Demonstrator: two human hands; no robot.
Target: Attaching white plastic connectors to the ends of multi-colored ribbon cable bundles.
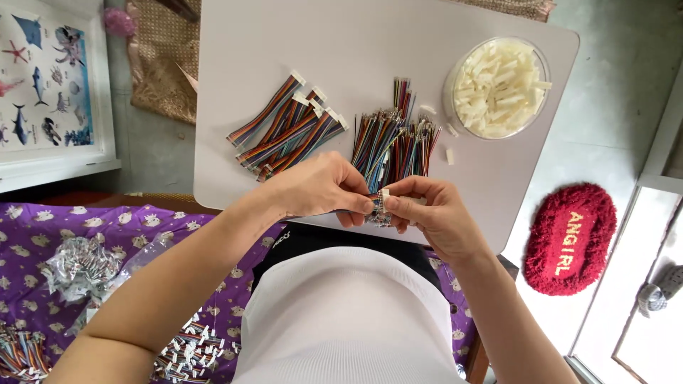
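Here the white table (341, 43) takes the upper middle of the head view, its near edge drawn in over the person's lap, so that stock lies within a short reach of both hands.

At 8 o'clock a purple patterned cloth (43, 235) covers the seat beside the person. On it lie clear bags of cables (82, 267) and a loose heap of finished cables (188, 352), judged to be set off the table to keep them apart from the unworked stock.

At 1 o'clock on the table stands a round clear tub (538, 60), open at the top and filled nearly to the rim with small white connector housings (498, 89). A few strays (449, 155) lie on the table just beside it.

At 11 o'clock lie ribbon cables (284, 128), white-capped at one end, fanned side by side. At 12 o'clock a pile of bare-ended wires (395, 146) lies just beyond the hands.

At centre, over the table's near edge, the left hand (320, 188) is closed in a pinch on one ribbon (377, 206), fingers on its wires. The right hand (430, 210) pinches a white housing (385, 193) against that ribbon's end, thumb and forefinger touching it. Both hands meet fingertip to fingertip, apparently to steady the small parts.

At 3 o'clock, on the floor, lies a red mat (569, 238).
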